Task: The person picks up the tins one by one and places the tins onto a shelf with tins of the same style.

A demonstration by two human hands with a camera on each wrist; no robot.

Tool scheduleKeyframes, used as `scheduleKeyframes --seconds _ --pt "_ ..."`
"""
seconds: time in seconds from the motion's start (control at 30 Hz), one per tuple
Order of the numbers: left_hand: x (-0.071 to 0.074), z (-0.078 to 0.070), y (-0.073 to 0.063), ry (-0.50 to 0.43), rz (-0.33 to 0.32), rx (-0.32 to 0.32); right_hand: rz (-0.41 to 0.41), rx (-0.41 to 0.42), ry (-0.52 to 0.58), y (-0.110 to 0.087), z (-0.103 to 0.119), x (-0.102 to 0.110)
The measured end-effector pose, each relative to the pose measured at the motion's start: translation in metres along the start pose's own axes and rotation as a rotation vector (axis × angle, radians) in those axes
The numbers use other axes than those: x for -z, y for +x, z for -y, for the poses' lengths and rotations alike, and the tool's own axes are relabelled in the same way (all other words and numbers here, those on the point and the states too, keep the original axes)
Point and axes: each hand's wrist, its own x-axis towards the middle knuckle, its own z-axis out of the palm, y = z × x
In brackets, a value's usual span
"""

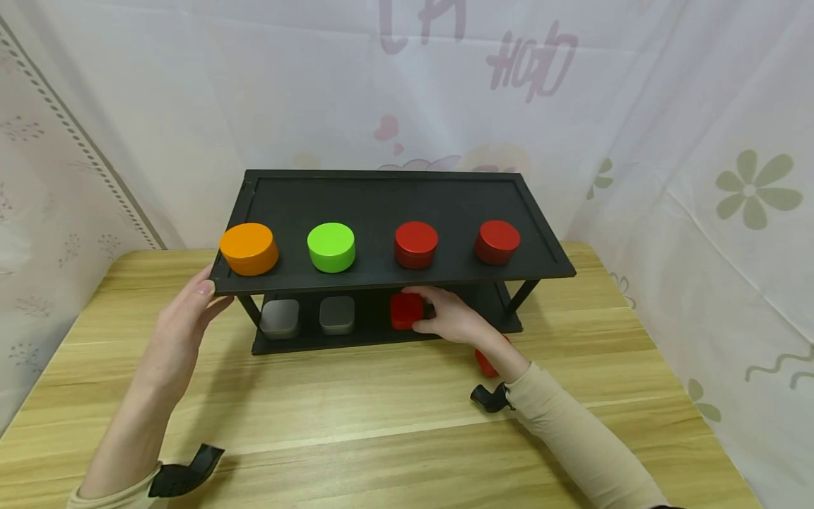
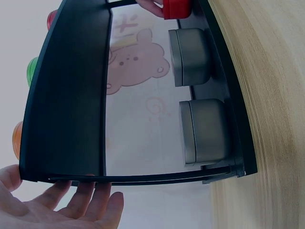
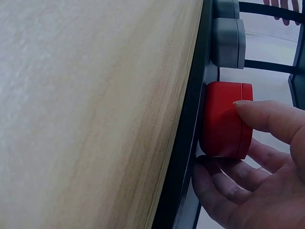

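Observation:
My left hand (image 1: pixel 180 326) grips the left front corner of a black two-tier shelf (image 1: pixel 381 199), thumb at the top edge and fingers beneath the upper board. On the lower tier, my right hand (image 1: pixel 455 317) holds a rounded square red tin (image 1: pixel 405 309). In the right wrist view, its thumb presses the red tin (image 3: pixel 224 119) near the lid seam while the other fingers curl along one side. Two grey square tins, one at the left end (image 1: pixel 280 319) and one nearer the middle (image 1: pixel 337 315), share that tier to the left of the red one.
Along the upper tier's front stand an orange round tin (image 1: pixel 249 249), a green round tin (image 1: pixel 331 247) and two red round tins, one mid-right (image 1: pixel 416 245) and one far right (image 1: pixel 497 242). Another red object (image 1: pixel 486 363) lies on the wooden table (image 1: pixel 331 431), partly behind my right forearm.

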Motion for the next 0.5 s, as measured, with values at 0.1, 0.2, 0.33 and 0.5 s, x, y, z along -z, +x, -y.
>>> scheduleKeyframes --seconds 0.1,0.2,0.33,0.5 --pt "0.0001 0.0004 -0.0001 -0.001 -0.003 -0.003 0.003 0.002 -0.004 0.0001 0.0005 0.0" --pt "0.0001 0.0003 0.0 -0.004 -0.004 -0.002 0.0 0.001 -0.009 0.0003 -0.0002 -0.0001" --pt "0.0 -0.0001 0.0003 -0.006 0.002 -0.002 -0.001 -0.003 -0.005 0.0008 -0.0007 -0.0003" --pt "0.0005 -0.0002 0.0003 -0.001 0.005 0.002 -0.005 -0.01 0.009 0.0015 -0.0012 -0.0005"
